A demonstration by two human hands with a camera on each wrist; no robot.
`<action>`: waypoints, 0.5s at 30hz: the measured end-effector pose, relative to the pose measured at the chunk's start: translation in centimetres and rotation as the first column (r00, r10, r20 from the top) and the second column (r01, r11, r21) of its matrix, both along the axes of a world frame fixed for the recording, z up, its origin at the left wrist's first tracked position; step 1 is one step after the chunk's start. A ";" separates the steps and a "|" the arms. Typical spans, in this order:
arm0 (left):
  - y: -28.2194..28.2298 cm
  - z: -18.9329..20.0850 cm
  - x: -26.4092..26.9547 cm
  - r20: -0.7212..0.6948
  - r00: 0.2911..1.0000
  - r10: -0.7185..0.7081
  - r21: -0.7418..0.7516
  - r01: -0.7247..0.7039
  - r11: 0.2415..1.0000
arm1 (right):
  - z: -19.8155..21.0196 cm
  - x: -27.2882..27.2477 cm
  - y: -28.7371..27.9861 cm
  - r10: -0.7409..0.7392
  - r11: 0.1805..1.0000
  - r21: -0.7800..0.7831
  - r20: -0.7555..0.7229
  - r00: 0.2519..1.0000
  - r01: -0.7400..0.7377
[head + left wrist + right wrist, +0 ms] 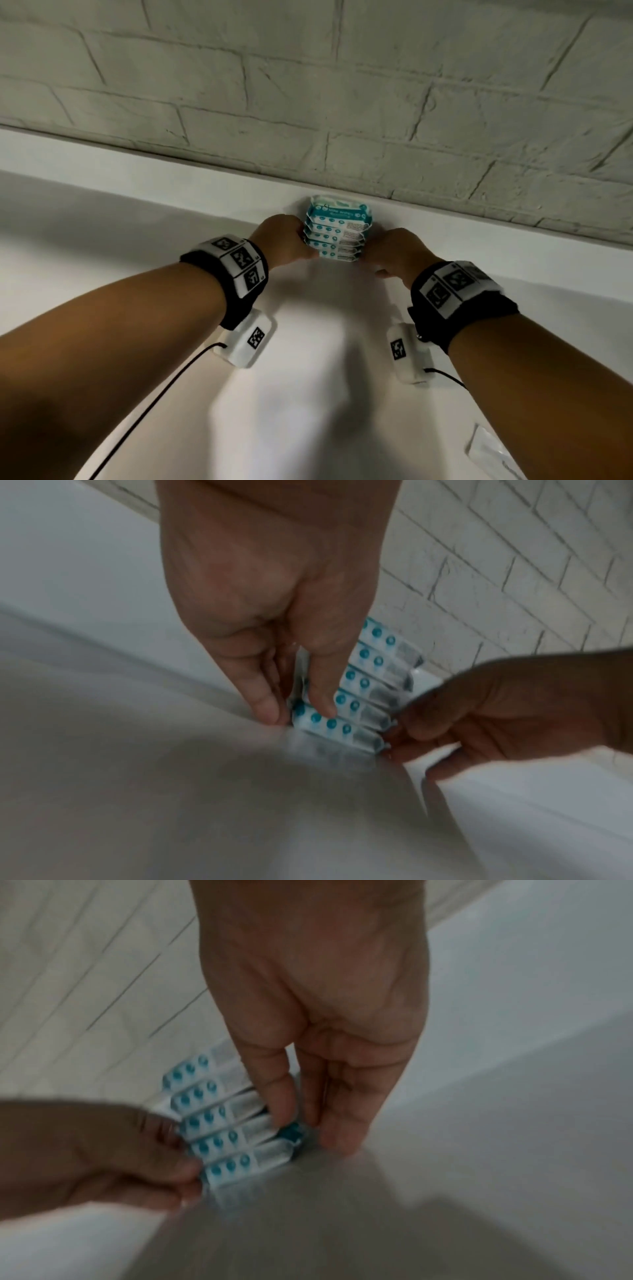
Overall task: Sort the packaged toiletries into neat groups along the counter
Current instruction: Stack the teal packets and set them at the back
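A stack of several teal-and-white wipes packets [337, 233] stands on the white counter [325, 394], close to the brick wall. My left hand [284, 240] holds the stack's left end. In the left wrist view the thumb lies across the front of the packets [363, 685] and the fingers sit behind that end, so the left hand [298, 712] pinches it. My right hand [390, 253] holds the right end. In the right wrist view the right hand [310, 1130] has its thumb at the front of the packets [219, 1123] and its fingers behind.
A painted brick wall [342, 85] rises behind a low white ledge [102, 161] at the back of the counter. A clear flat packet [486, 452] lies at the near right edge. Cables trail from my wrist units over the counter.
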State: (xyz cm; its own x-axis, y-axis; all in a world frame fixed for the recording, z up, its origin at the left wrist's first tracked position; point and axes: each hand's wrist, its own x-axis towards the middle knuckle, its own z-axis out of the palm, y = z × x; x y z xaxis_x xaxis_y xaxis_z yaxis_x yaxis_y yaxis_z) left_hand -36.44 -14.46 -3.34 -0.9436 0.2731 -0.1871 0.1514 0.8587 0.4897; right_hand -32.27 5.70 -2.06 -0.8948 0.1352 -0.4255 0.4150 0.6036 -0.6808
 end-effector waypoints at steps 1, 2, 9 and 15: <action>0.2 -0.2 0.0 -0.032 0.999 0.009 0.014 -0.009 1.000 | 0.1 -0.2 -0.5 0.093 0.986 0.143 -0.019 0.996 -0.089; 0.3 -0.3 -0.1 -0.056 0.998 0.023 0.019 -0.022 1.000 | 0.2 -0.5 -1.0 0.183 0.946 0.280 -0.043 0.982 -0.164; 0.5 -0.5 -0.2 -0.133 0.989 0.069 0.057 -0.062 0.996 | -0.1 -1.3 -1.4 0.168 0.934 0.341 -0.149 0.974 -0.109; 0.6 -0.3 0.3 -0.126 0.990 0.067 0.073 -0.058 0.996 | 0.0 -0.9 -1.3 0.199 0.912 0.392 -0.174 0.964 -0.118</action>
